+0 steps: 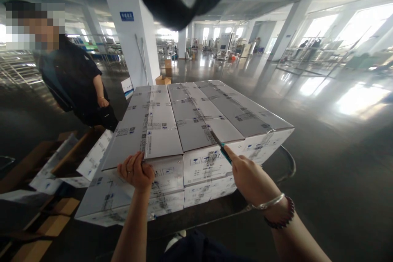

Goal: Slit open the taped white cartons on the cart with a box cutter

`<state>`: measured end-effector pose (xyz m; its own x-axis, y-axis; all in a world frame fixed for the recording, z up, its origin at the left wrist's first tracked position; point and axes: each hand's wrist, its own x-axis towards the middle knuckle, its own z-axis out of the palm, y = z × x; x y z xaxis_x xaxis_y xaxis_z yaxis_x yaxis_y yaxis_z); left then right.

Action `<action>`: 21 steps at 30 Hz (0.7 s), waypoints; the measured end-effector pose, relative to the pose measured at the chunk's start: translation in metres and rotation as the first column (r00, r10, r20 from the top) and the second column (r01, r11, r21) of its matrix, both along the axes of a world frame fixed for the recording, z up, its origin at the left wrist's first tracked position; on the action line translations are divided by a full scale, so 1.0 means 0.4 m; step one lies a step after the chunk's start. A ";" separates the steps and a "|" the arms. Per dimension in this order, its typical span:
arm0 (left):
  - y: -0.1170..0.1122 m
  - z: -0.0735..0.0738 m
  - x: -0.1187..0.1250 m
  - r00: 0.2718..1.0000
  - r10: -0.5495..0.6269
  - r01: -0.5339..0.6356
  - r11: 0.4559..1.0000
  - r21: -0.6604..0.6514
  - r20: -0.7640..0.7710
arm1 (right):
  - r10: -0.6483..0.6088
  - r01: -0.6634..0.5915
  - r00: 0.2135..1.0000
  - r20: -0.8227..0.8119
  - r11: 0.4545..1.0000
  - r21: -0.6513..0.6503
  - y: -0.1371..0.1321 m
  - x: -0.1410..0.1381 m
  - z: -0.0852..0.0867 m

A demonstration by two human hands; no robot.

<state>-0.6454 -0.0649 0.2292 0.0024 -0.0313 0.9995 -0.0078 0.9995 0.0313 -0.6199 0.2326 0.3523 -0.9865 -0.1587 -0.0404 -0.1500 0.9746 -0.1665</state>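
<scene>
The right hand [251,178] is holding a knife [226,154] at the middle box [193,136], the left hand [137,172] is curling over the near edge of the left box [167,137], grip unclear, and no top is yet standing open.

To my left I see a person in dark clothes [72,75] near a white pillar [127,45], which carries a small blue sign [127,16]. A brown open carton [163,80] sits by the pillar. Across the glossy floor [325,147] — streaked with reflections — I make out a white cabinet [225,41] and, far to my right, bright windows [321,28] beyond blurred framework.
</scene>
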 end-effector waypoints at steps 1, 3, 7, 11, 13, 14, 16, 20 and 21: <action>0.000 0.001 0.001 1.000 0.000 0.000 1.000 -0.003 0.000 | -0.001 0.001 1.000 0.003 1.000 -0.022 0.008 0.014 -0.013; 0.001 0.002 0.001 1.000 0.005 -0.005 1.000 -0.005 0.001 | 0.002 -0.004 1.000 -0.026 0.996 -0.090 0.025 0.040 -0.047; 0.000 0.003 0.001 1.000 0.012 -0.012 1.000 0.013 -0.002 | -0.017 -0.065 0.970 -0.243 0.943 -0.326 0.056 0.078 -0.135; -0.001 0.003 -0.002 1.000 0.010 -0.010 1.000 0.030 -0.016 | -0.089 -0.102 0.950 -0.298 0.815 -0.570 0.082 0.103 -0.205; -0.001 0.005 -0.003 1.000 0.013 -0.013 1.000 0.028 -0.021 | -0.155 -0.007 0.973 -0.168 0.716 -0.699 0.096 0.117 -0.222; -0.001 0.006 -0.002 1.000 0.012 -0.011 1.000 0.026 -0.022 | -0.195 0.065 0.977 -0.084 0.651 -0.756 0.104 0.122 -0.226; 0.000 0.009 -0.001 1.000 0.003 -0.003 1.000 0.026 -0.022 | -0.255 0.188 0.965 0.063 0.506 -0.842 0.119 0.127 -0.228; 0.000 0.011 0.002 1.000 -0.013 0.013 0.999 0.037 -0.006 | -0.271 0.260 0.944 0.188 0.260 -0.930 0.123 0.096 -0.219; 0.001 0.011 0.002 1.000 -0.013 0.013 0.999 0.041 -0.001 | -0.247 0.263 0.946 0.208 0.216 -0.940 0.115 0.084 -0.215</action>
